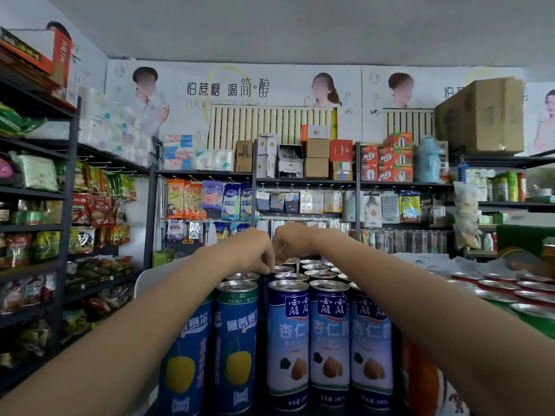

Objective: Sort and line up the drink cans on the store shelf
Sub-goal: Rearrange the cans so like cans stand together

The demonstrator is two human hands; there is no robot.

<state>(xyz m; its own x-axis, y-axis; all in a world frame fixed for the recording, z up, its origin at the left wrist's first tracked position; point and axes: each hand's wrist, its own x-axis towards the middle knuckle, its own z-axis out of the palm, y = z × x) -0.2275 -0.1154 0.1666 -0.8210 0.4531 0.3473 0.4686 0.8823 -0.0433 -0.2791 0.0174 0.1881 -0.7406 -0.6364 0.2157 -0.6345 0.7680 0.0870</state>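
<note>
Tall drink cans stand in rows right in front of me. At the front left are dark blue cans with a yellow fruit [235,352]. At the front right are light blue almond-drink cans [288,343], with more silver can tops [315,267] running back behind them. Both arms reach over the rows to the far cans. My left hand [255,250] curls its fingertips down onto the top of a rear can. My right hand [292,240] is close beside it, fingers bent over the far cans. What either hand holds is hidden.
A row of flat silver-topped cans [492,283] lies to the right on a green surface. Dark metal shelves [69,187] with snack bags line the left. Hanging goods and boxes fill the back wall shelves [306,181]. An orange package [420,382] sits at lower right.
</note>
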